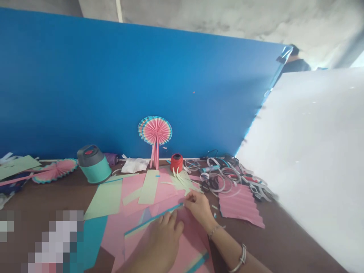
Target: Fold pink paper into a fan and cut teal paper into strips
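Observation:
A pink paper sheet with blue and pale green strips along its far edge lies in front of me. My left hand rests on this sheet, fingers stretched out just below the blue strip. At the strip's right end, my right hand is closed in a pinch. What sits between its fingertips is too small to make out. Beyond the hands are more pink sheets, a pale green paper piece and a bundle of thin pale green strips.
A pleated pink fan stands against the blue partition; another fan lies left. Behind the papers are a teal container and a red spool-like object. Tangled cables and corrugated pink paper lie right.

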A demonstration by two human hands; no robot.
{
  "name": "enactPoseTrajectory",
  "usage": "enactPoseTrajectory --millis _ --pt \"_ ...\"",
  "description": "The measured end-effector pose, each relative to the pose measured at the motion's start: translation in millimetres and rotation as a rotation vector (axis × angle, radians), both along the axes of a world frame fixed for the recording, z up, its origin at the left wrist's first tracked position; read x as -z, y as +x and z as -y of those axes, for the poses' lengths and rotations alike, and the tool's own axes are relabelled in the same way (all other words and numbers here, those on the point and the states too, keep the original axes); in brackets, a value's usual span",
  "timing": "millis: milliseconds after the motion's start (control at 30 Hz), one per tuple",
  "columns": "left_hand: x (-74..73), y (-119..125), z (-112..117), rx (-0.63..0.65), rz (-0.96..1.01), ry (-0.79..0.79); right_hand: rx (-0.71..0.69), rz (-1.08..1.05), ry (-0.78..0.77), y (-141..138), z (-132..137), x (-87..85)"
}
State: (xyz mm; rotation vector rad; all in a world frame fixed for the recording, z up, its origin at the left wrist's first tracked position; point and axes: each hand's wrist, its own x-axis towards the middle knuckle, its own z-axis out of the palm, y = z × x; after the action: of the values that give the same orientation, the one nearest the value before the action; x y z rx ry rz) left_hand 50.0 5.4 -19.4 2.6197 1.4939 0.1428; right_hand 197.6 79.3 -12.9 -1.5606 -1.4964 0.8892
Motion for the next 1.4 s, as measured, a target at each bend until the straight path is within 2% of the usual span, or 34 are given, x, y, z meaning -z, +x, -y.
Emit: enactPoseTrajectory --millis 67,167,267,333,433,633,867,1033,1233,1300,1400 --pt "3.9 2.2 1.5 -0.017 0.007 0.015 -0.001 0.003 0.012 -0.4 0.2 0.5" --pt "-3.0 -0.4 3.1 -0.016 0.077 0.016 -0.034 -0.029 0.029 -1.2 -0.4 2.8" --pt "-10.9 -7.6 -2.4 -0.047 0.360 0.006 -0.085 -0.087 0.047 -3.2 0.6 1.6" --pt "-10.0 -12.0 -10.8 -0.114 0.435 0.006 -0.123 -0.102 0.077 -5.2 2.8 -1.8" --pt "-3.8 -15.0 -23.6 -0.291 0.742 -0.111 -0.197 -0.117 0.102 -8.6 7.2 -7.6" --pt "-6.6 -12.4 -29.1 -0.374 0.929 -0.196 -0.268 -0.119 0.093 -12.9 12.7 -9.1" --pt "-6.0 -13.4 -29.2 -0.353 0.990 -0.212 -0.262 -0.011 0.164 -7.7 11.4 -11.7" --pt "-1.3 -14.0 -28.6 -0.300 0.933 -0.170 -0.429 0.076 0.244 -0.6 7.6 -18.1" --pt "0.1 -12.7 -27.4 -0.281 0.830 -0.107 -0.518 0.153 0.193 1.1 6.7 -11.4" --pt "-1.3 -12.3 -26.7 -0.289 0.816 -0.108 -0.501 0.157 0.198 2.4 4.9 -10.1" --pt "-2.6 -12.3 -25.3 -0.280 0.809 -0.125 -0.371 0.178 0.193 7.1 -1.1 -8.3"
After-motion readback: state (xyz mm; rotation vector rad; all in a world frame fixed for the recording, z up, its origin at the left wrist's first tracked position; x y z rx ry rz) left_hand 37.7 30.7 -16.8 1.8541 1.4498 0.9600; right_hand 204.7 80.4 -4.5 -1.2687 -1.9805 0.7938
